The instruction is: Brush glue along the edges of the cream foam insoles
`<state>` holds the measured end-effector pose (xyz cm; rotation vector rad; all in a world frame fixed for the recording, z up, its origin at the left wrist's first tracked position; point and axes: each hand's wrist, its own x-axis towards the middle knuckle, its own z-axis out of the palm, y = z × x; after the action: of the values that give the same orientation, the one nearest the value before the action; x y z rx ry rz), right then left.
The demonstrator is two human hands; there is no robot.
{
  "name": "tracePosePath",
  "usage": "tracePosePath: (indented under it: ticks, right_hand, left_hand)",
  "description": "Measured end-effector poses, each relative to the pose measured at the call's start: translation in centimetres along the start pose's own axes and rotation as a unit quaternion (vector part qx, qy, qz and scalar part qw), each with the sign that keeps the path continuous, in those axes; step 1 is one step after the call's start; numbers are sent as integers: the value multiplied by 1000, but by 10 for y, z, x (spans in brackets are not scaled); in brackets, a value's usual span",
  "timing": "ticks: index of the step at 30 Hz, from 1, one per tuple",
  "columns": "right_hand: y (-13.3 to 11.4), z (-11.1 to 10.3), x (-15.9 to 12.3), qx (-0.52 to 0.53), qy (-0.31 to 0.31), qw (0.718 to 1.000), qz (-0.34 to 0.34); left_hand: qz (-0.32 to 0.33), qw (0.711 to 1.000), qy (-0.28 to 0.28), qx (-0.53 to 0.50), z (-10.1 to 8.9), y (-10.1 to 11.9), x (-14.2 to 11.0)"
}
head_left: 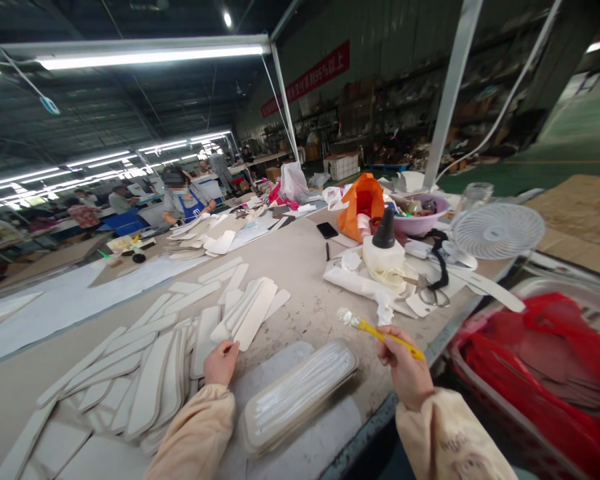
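My right hand is closed around a glue brush with a yellow handle, its bristles coated white and pointing left. With thumb and fingers together, my left hand pinches the near end of a pale rounded strip, part of a small fanned group. Between my hands lies a stack of rounded strips, its top smeared with wet white streaks. Many more loose pale strips overlap on the table to the left. The strip's end under my fingers is partly hidden.
Beyond the brush stand a white bottle with a black cone top, scissors, a phone, an orange bag, a purple basin and a fan. A basket with red plastic sits right. Across the table works a person.
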<state>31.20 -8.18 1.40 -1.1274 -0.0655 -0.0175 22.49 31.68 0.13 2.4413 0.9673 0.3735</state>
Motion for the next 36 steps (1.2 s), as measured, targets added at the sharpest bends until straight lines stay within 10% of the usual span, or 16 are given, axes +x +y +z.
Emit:
tracePosePath:
  ticks: [11,21,29,36]
  right_hand:
    - [9,2,-3,-83,-11,994,-74]
    - [7,14,-8,-28,-79,993,-80]
    - [2,13,-14,-60,-98,990,-79]
    - [1,25,-21,-105,-42,989,-100]
  left_hand:
    - [157,975,39,-155,-45,31,-19]
    - [316,933,-11,-170,-106,85,-128]
    - [164,938,-149,-267,-79,76,-171]
    - [-5,929,-148,-341,-60,65,-176]
